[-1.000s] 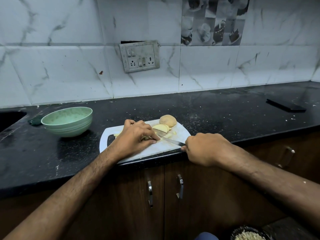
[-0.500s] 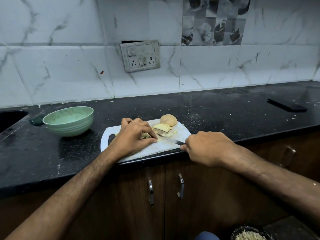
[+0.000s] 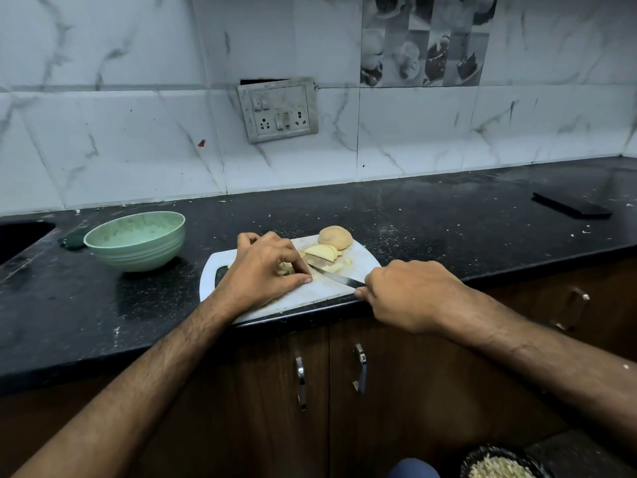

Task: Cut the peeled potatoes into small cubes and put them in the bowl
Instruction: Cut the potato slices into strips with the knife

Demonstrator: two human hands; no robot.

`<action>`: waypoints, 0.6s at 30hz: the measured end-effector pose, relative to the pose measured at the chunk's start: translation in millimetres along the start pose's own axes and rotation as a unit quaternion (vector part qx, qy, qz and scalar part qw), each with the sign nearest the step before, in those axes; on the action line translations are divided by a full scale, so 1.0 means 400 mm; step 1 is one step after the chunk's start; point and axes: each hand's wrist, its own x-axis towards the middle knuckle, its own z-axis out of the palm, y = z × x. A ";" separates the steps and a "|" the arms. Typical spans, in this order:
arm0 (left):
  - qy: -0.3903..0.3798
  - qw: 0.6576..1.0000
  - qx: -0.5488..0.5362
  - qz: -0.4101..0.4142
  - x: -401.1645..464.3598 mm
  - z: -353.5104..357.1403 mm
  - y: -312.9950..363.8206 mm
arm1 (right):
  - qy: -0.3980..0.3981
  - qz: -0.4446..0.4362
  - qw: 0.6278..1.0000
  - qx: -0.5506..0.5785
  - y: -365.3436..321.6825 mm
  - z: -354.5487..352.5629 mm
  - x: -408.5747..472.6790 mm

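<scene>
A white cutting board (image 3: 362, 267) lies at the counter's front edge. On it my left hand (image 3: 265, 270) curls over a piece of potato (image 3: 285, 268), thumb and fingertips holding it down. My right hand (image 3: 410, 291) grips the handle of a knife (image 3: 336, 277); its blade points left, tip against the potato piece by my left thumb. Behind the blade lie potato slices (image 3: 322, 252) and a whole peeled potato (image 3: 335, 237). A pale green bowl (image 3: 136, 240) stands to the left of the board.
A dark sink (image 3: 20, 236) opens at the far left, with a dark green lid (image 3: 73, 241) beside the bowl. A black phone (image 3: 572, 205) lies at the right back. Cabinet handles (image 3: 300, 381) hang below. A bowl of grain (image 3: 499, 469) sits low right.
The knife blade has shifted slightly along the board beside my left thumb in a cutting stroke. My left hand stays on the potato piece.
</scene>
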 end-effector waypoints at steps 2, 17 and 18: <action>0.010 1.000 0.002 -0.005 0.000 0.001 -0.001 | -0.012 -0.004 1.000 0.007 -0.005 0.005 0.004; -0.072 0.996 0.005 0.058 0.009 0.012 -0.002 | -0.025 -0.053 0.996 -0.069 0.029 -0.002 0.011; -0.075 0.996 -0.001 0.051 0.009 0.011 -0.002 | -0.033 -0.056 0.995 -0.076 0.047 -0.014 0.008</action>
